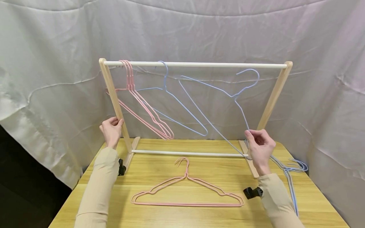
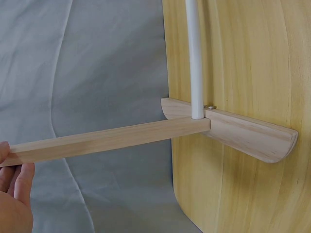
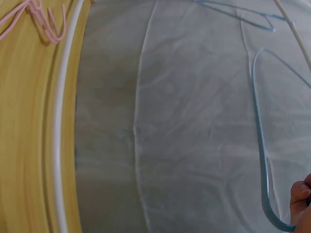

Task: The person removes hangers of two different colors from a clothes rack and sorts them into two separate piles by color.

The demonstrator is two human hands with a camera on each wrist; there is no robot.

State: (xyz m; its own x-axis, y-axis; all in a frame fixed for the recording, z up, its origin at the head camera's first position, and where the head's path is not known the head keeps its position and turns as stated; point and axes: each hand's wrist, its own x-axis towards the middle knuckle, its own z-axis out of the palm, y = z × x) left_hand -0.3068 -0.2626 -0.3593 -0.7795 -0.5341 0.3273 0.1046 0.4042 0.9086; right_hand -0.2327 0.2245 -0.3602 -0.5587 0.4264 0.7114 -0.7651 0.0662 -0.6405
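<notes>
My left hand (image 1: 112, 131) grips the left wooden post (image 1: 115, 101) of a clothes rack, thumb on one side; the left wrist view shows its fingers (image 2: 23, 183) against the post. In my right hand (image 1: 260, 148), thumb and fingers pinch the right-hand side of a light blue wire hanger (image 1: 241, 91). The hanger is tilted, its hook below the white top bar (image 1: 199, 65) in the head view and apart from it. Several pink hangers (image 1: 131, 85) hang at the bar's left end, with one blue hanger (image 1: 165, 79) to their right.
Pink hangers (image 1: 186, 205) lie stacked on the wooden table (image 1: 159, 218) before the rack. Several blue hangers (image 1: 289, 169) lie at the table's right, beside my right forearm. The rack's lower white rod (image 1: 185, 153) runs between its feet. Grey curtain (image 1: 216, 34) surrounds the back and sides.
</notes>
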